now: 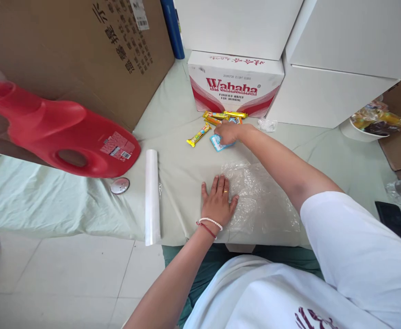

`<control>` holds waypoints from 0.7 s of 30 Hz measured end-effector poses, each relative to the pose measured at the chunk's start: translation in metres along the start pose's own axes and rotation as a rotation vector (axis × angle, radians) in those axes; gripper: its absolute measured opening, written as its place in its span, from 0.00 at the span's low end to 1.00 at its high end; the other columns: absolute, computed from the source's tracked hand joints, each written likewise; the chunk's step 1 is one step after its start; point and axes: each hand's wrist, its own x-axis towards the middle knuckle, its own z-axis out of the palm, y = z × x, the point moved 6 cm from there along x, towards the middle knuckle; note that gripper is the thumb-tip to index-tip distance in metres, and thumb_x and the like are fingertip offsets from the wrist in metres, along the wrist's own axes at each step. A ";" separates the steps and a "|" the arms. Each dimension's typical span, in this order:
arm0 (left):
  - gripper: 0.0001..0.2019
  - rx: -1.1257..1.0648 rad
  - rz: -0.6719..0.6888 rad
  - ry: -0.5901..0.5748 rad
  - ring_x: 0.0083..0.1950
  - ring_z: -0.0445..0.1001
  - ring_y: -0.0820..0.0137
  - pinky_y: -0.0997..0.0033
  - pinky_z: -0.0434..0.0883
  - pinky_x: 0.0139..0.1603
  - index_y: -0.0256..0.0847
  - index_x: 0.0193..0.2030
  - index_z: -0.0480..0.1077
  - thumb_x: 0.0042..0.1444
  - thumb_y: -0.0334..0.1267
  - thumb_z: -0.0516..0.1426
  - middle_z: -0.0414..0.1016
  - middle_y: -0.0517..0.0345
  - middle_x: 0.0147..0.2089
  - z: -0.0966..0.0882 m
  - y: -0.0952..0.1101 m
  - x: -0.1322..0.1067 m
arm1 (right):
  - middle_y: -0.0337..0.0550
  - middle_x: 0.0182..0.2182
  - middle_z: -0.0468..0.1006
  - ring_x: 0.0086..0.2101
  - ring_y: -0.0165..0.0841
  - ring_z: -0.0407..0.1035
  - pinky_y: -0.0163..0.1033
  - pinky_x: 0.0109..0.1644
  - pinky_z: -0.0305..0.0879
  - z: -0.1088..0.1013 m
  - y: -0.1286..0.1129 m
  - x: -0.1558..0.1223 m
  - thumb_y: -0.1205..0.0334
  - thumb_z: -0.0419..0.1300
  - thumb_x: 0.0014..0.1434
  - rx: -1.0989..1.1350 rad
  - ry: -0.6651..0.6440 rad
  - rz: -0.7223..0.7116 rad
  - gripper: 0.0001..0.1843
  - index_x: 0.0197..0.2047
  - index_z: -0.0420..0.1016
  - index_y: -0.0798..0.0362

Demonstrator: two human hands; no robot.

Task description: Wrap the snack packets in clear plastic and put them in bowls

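Observation:
My left hand (pixel 217 203) lies flat with its fingers spread on the pale green cloth, its thumb side at the edge of a crinkled sheet of clear plastic film (pixel 262 201). Farther back, my right hand (pixel 228 131) reaches into a small group of wrapped snacks, fingers bent downward and fingertips partly hidden. Under and beside it are a blue packet (pixel 217 142) and an orange-yellow snack wrapper (pixel 213 121). One yellow snack stick (pixel 198 135) lies apart to the left; another yellow stick (pixel 235 114) rests by the carton. Whether the fingers pinch a packet is unclear.
A white roll of film (pixel 152 196) lies left, near a round disc (pixel 120 185) and a large red jug (pixel 66 137). Behind stand a Wahaba-style water carton (pixel 234 87), white drawers (pixel 327 96) and a brown box (pixel 66 55). Crumpled clear plastic (pixel 267 124) sits right of the snacks.

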 end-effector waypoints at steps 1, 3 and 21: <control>0.33 -0.001 0.001 -0.002 0.81 0.50 0.54 0.33 0.43 0.78 0.37 0.77 0.55 0.72 0.54 0.41 0.53 0.45 0.79 0.000 0.000 0.000 | 0.53 0.55 0.77 0.60 0.54 0.63 0.57 0.64 0.60 0.001 -0.003 -0.005 0.61 0.67 0.52 -0.054 -0.029 -0.040 0.20 0.50 0.79 0.53; 0.33 0.000 0.002 -0.003 0.81 0.49 0.53 0.32 0.44 0.78 0.38 0.77 0.55 0.72 0.54 0.42 0.53 0.45 0.79 0.000 0.000 0.000 | 0.54 0.58 0.75 0.64 0.55 0.58 0.60 0.66 0.57 0.003 -0.007 -0.017 0.61 0.65 0.54 -0.145 -0.050 -0.105 0.23 0.55 0.76 0.54; 0.33 0.015 0.006 0.014 0.81 0.50 0.55 0.33 0.44 0.78 0.37 0.76 0.56 0.72 0.53 0.41 0.53 0.45 0.79 0.002 0.000 -0.001 | 0.63 0.59 0.73 0.64 0.58 0.58 0.59 0.67 0.55 -0.003 0.009 -0.030 0.53 0.71 0.53 -0.125 -0.022 0.060 0.36 0.62 0.72 0.60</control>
